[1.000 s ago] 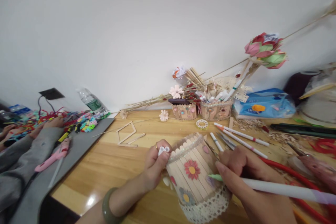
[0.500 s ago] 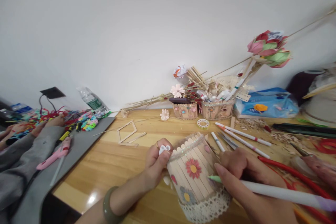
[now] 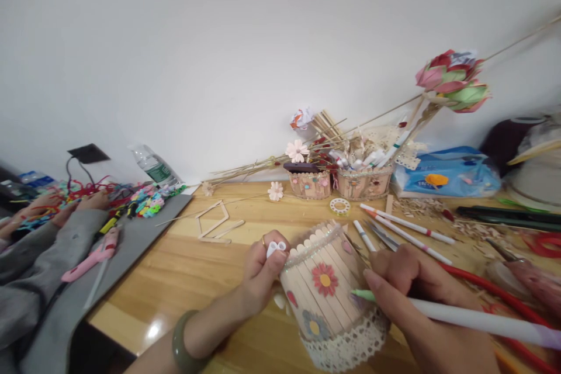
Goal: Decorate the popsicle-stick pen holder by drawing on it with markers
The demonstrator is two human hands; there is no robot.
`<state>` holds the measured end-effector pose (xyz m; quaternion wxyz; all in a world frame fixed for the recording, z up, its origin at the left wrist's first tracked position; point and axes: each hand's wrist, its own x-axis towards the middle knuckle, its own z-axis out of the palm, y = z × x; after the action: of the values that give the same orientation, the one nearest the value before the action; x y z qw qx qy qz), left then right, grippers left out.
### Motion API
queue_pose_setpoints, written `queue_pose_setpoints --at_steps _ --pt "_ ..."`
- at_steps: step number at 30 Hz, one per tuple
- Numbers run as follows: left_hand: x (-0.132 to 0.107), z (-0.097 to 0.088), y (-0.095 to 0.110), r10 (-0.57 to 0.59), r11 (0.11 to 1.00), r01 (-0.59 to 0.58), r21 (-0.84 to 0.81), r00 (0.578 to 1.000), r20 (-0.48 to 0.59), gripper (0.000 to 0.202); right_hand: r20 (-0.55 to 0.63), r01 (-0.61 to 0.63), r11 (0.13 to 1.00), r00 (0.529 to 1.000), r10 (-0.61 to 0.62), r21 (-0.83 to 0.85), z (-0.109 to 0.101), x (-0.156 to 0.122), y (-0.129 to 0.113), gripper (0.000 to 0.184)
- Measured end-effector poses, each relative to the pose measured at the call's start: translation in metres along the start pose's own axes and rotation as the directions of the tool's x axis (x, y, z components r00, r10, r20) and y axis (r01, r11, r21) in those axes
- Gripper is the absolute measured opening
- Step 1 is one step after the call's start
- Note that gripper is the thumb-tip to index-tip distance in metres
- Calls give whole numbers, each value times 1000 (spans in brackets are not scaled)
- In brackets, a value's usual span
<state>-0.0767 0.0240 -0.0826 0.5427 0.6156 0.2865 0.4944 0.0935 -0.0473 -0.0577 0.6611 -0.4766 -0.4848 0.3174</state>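
Observation:
My left hand (image 3: 260, 272), closed, grips the rim side of a tilted craft-stick pot (image 3: 326, 310). Two small white round-ended pieces that look like marker caps (image 3: 275, 249) stick out between its thumb and fingers. The pot bears a red flower (image 3: 325, 279), a grey-blue flower (image 3: 314, 325) and a band of white lace (image 3: 346, 346) along its lower end. A white marker (image 3: 468, 317) with a green tip is pinched in my right hand (image 3: 421, 298). Its tip is at the pot's side, right of the red flower; contact is hard to make out.
Several markers (image 3: 412, 225) and scissors (image 3: 383, 236) lie past my right hand. Behind stand two decorated stick boxes (image 3: 363, 184) and a blue tissue pack (image 3: 447, 172). At left, another person's sleeves (image 3: 56, 269) rest by a pink glue gun (image 3: 94, 257) on a grey mat (image 3: 144, 245).
Almost nothing differs. The pot, both hands and the marker sit very slightly further right in view, along with the whole background.

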Motion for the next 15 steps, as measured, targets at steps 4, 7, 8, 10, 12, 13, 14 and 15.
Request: queue_pose_setpoints --at_steps 4,7,8,10,12,13,14,15 --pt "-1 0 1 -29 1000 29 11 999 -24 34 6 12 999 1000 -12 -36 -2 0 1 33" --pt "-1 0 -1 -32 999 33 17 999 -38 35 81 63 996 995 -57 -67 -3 1 1 32" --pt "-1 -1 -1 -41 999 41 18 999 -35 34 92 71 995 994 -65 -66 -4 2 1 32" --pt "-1 -1 -2 -48 999 48 14 999 -24 34 69 65 996 996 -61 -58 -4 2 1 31" --pt "-1 -1 -2 -47 999 47 12 999 -19 34 59 61 996 997 -57 -66 -4 2 1 31" --pt "-1 -1 -2 -45 999 45 12 999 -18 34 68 64 995 996 -59 -75 -4 2 1 31" --pt "-1 -1 -1 -43 999 43 14 999 -18 35 83 69 994 995 -62 -84 -4 2 2 31" --pt "-1 -1 -1 -40 999 41 19 999 -20 35 105 78 993 992 -68 -89 -5 2 2 31"
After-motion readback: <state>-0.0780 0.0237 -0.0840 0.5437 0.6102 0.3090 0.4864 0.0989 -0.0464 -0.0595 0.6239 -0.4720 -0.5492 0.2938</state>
